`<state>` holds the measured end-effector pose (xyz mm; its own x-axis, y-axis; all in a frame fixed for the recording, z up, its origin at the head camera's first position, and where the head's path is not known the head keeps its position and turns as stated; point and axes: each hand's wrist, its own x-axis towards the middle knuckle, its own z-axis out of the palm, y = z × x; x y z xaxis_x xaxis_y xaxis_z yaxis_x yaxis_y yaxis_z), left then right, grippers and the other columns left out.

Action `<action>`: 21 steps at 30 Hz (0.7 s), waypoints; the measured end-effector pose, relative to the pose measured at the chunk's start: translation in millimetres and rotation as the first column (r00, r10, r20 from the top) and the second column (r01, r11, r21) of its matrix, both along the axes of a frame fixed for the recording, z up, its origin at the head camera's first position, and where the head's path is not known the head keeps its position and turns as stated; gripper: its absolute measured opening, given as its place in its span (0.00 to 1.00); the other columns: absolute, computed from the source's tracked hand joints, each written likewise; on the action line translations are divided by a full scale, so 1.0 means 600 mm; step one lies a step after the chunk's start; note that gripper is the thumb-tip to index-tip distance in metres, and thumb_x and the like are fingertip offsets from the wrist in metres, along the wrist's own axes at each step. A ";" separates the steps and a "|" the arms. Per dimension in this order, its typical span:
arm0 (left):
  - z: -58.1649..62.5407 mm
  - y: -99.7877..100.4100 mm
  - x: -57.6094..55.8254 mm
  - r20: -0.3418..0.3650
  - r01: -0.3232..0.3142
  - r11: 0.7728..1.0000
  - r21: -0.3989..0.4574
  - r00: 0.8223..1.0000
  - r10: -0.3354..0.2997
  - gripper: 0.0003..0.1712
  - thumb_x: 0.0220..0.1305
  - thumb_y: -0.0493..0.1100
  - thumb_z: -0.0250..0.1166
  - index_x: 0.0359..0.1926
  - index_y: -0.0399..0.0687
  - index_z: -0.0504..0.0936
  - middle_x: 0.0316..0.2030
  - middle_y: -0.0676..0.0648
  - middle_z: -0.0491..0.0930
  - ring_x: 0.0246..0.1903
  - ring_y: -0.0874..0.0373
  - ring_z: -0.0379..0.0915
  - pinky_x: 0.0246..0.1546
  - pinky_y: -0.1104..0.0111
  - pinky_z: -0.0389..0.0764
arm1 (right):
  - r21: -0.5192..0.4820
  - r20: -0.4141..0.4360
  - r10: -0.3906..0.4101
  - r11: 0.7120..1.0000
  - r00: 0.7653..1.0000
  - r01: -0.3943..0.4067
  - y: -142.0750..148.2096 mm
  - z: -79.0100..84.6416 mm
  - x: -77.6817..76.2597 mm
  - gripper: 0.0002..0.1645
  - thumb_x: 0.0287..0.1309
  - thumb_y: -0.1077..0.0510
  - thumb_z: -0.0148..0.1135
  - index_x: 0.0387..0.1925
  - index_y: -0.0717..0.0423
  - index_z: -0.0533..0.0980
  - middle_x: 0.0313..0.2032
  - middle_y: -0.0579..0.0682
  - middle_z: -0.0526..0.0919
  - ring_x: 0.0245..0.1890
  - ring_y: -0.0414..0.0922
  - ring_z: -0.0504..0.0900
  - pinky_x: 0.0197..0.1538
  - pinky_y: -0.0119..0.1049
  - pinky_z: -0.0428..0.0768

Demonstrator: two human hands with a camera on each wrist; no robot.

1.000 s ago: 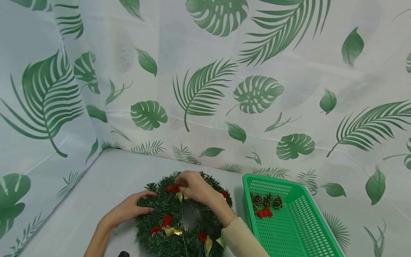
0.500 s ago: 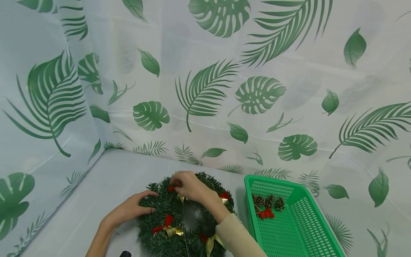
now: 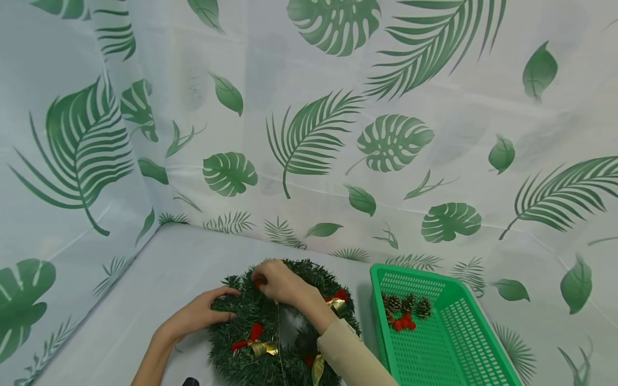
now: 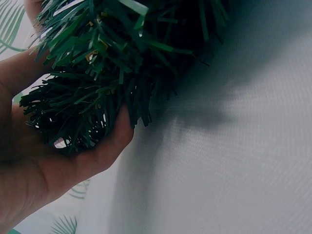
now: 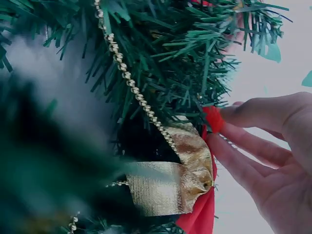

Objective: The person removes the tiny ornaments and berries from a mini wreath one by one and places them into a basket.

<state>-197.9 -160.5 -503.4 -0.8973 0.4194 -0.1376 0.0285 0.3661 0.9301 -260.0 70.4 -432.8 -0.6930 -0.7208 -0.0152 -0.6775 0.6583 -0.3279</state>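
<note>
A green tinsel wreath (image 3: 229, 354) with red and gold bows lies on the white surface. My left hand (image 3: 200, 311) grips its left edge, the thumb and fingers on either side of the bristles (image 4: 83, 107). Over the wreath's far side, my right hand (image 3: 285, 284) pinches a small fuzzy red ball (image 5: 214, 118) between thumb and fingers. In the right wrist view, the ball touches the greenery just above a gold and red bow (image 5: 197, 151). A gold bead chain (image 5: 131, 83) crosses the wreath. The right hand and forearm hide part of the far rim from the head view.
Right of the wreath stands a green plastic basket (image 3: 381, 321) with several pine cones (image 3: 409, 302) and red balls (image 3: 404, 322) in its far left corner. A small black object (image 3: 191, 381) shows at the bottom edge. Leaf-print sheeting (image 3: 309, 203) walls the back and left.
My right hand has shifted a little left along the far rim, with the red ball pinched throughout. My left hand keeps its grip on the wreath. The head view has turned slightly.
</note>
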 end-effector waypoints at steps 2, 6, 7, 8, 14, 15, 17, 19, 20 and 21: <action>0.000 0.000 0.000 -0.003 0.000 1.000 0.000 1.000 0.000 0.32 0.68 0.51 0.70 0.69 0.47 0.75 0.73 0.31 0.64 0.73 0.25 0.55 0.61 0.34 0.73 | 0.008 -0.014 0.001 1.000 1.000 -0.001 -0.001 -0.002 0.001 0.12 0.68 0.66 0.64 0.51 0.58 0.84 0.46 0.53 0.86 0.45 0.45 0.84 0.46 0.30 0.83; -0.003 -0.001 -0.001 0.000 -0.007 1.000 -0.003 1.000 0.007 0.32 0.68 0.51 0.70 0.69 0.48 0.75 0.73 0.31 0.64 0.73 0.25 0.55 0.61 0.34 0.72 | 0.023 -0.028 -0.008 1.000 1.000 0.009 -0.002 -0.006 0.001 0.12 0.68 0.66 0.64 0.51 0.57 0.84 0.45 0.51 0.86 0.44 0.44 0.84 0.45 0.29 0.83; -0.003 -0.001 -0.001 0.002 -0.008 1.000 -0.002 1.000 0.008 0.32 0.68 0.51 0.70 0.69 0.48 0.75 0.73 0.31 0.64 0.73 0.25 0.55 0.61 0.34 0.72 | 0.026 -0.027 -0.010 1.000 1.000 0.011 -0.002 -0.007 0.001 0.12 0.68 0.66 0.64 0.51 0.57 0.84 0.45 0.51 0.86 0.44 0.43 0.84 0.45 0.29 0.83; -0.003 0.000 0.000 0.005 -0.009 1.000 -0.003 1.000 0.009 0.32 0.68 0.51 0.70 0.69 0.48 0.75 0.73 0.31 0.64 0.73 0.25 0.55 0.61 0.34 0.72 | 0.029 -0.027 -0.012 1.000 1.000 0.013 -0.001 -0.008 0.001 0.12 0.68 0.66 0.64 0.51 0.56 0.84 0.45 0.51 0.86 0.43 0.43 0.84 0.45 0.28 0.83; -0.004 0.000 0.000 0.011 -0.015 1.000 -0.004 1.000 0.015 0.32 0.67 0.52 0.71 0.69 0.49 0.75 0.73 0.31 0.64 0.73 0.25 0.54 0.60 0.34 0.73 | 0.019 -0.037 -0.001 1.000 0.999 0.002 0.002 -0.011 0.000 0.12 0.69 0.67 0.63 0.50 0.56 0.84 0.45 0.50 0.86 0.42 0.42 0.84 0.44 0.29 0.83; -0.004 0.000 0.000 0.011 -0.015 1.000 -0.005 1.000 0.015 0.32 0.67 0.52 0.71 0.69 0.49 0.75 0.73 0.31 0.64 0.73 0.25 0.54 0.60 0.34 0.73 | 0.016 -0.043 0.001 1.000 0.999 -0.001 0.002 -0.011 -0.001 0.12 0.69 0.67 0.63 0.50 0.56 0.84 0.45 0.50 0.86 0.42 0.42 0.84 0.45 0.29 0.83; -0.004 0.000 0.000 0.012 -0.016 1.000 -0.005 1.000 0.016 0.32 0.67 0.52 0.71 0.69 0.49 0.75 0.73 0.31 0.64 0.73 0.25 0.54 0.61 0.34 0.72 | 0.016 -0.060 0.005 1.000 0.998 -0.004 0.003 -0.011 -0.001 0.12 0.68 0.66 0.64 0.50 0.55 0.84 0.45 0.50 0.86 0.43 0.42 0.84 0.45 0.30 0.83; -0.005 0.000 -0.001 0.011 -0.016 1.000 -0.007 1.000 0.016 0.33 0.67 0.52 0.71 0.69 0.49 0.75 0.74 0.31 0.63 0.73 0.25 0.54 0.61 0.33 0.72 | 0.016 -0.077 0.005 1.000 0.997 -0.004 0.003 -0.011 -0.001 0.11 0.68 0.65 0.64 0.50 0.55 0.85 0.45 0.50 0.86 0.43 0.42 0.84 0.46 0.30 0.83; -0.004 0.000 -0.001 0.012 -0.016 1.000 -0.007 1.000 0.016 0.33 0.67 0.52 0.71 0.69 0.49 0.75 0.74 0.31 0.63 0.73 0.25 0.54 0.61 0.33 0.72 | 0.012 -0.079 0.004 1.000 0.997 -0.003 0.003 -0.010 -0.001 0.11 0.68 0.65 0.65 0.50 0.55 0.85 0.45 0.50 0.86 0.43 0.43 0.84 0.45 0.30 0.83; -0.004 0.000 -0.001 0.013 -0.017 1.000 -0.008 1.000 0.017 0.33 0.67 0.52 0.71 0.69 0.49 0.75 0.74 0.31 0.62 0.73 0.25 0.54 0.61 0.33 0.72 | 0.012 -0.082 0.002 1.000 0.997 -0.001 0.003 -0.009 -0.001 0.11 0.68 0.65 0.65 0.50 0.55 0.85 0.45 0.50 0.85 0.42 0.43 0.83 0.45 0.30 0.83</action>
